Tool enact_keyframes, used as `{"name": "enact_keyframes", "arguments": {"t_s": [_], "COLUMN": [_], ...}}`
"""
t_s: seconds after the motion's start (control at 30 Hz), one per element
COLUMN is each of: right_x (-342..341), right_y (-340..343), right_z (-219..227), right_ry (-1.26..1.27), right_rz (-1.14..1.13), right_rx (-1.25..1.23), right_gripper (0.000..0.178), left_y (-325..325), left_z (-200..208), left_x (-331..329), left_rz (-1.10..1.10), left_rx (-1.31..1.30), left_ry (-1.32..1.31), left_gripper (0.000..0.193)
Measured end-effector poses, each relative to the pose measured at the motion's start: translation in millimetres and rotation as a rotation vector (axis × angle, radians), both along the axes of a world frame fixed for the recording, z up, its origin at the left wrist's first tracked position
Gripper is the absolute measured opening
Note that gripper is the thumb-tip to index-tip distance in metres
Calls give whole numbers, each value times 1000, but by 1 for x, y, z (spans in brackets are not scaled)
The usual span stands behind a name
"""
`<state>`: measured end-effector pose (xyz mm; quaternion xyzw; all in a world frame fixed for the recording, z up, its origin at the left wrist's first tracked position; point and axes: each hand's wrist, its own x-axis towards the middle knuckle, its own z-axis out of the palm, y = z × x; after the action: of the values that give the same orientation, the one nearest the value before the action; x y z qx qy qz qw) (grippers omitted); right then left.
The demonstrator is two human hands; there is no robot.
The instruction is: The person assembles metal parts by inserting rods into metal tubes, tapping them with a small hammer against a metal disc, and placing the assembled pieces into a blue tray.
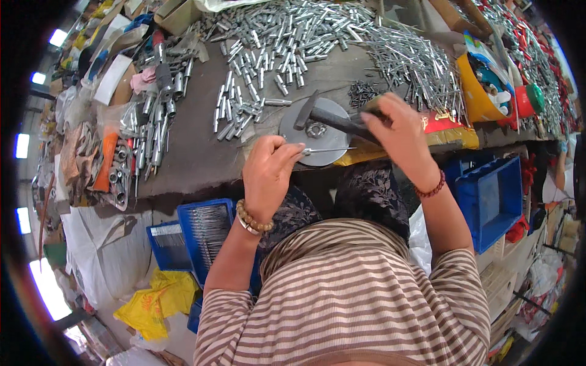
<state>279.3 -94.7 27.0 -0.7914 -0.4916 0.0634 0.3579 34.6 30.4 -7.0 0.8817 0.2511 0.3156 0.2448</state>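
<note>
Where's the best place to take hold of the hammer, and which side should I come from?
Probably best to take the hammer by its dark handle, coming from the right. Its head sits at the left end, seen against the round grey disc, while the long, straight handle runs rightward to the right hand, which grips it there.

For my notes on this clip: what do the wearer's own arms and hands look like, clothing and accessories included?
Both hands are gloveless. The left hand has a tan-brown beaded bracelet and a pale band at its wrist; the right hand, a dark red beaded bracelet. The sleeves are short, striped brown and cream.
</note>
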Motion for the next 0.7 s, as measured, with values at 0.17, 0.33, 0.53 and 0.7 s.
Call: {"name": "enact_keyframes", "arguments": {"t_s": [0.17, 0.33, 0.53, 0.7], "right_x": [-51, -62, -64, -67], "right_y": [18, 23, 24, 24], "right_z": [-9, -18, -13, -7], "right_ry": [-60, -85, -160, -235], "right_rz": [335, 362, 398, 417], "right_rx": [291, 250, 198, 173], "right_gripper": [16, 17, 18, 16], "left_y": [1, 3, 2, 2], "left_z": [-1, -6, -5, -4], "left_x": [2, 1, 0, 1], "left_rz": [-16, -15, -15, -15], "left_rx": [14, 33, 52, 57], "left_ry": [-8, -17, -25, -25], "left_gripper": [17, 19, 21, 22]}}
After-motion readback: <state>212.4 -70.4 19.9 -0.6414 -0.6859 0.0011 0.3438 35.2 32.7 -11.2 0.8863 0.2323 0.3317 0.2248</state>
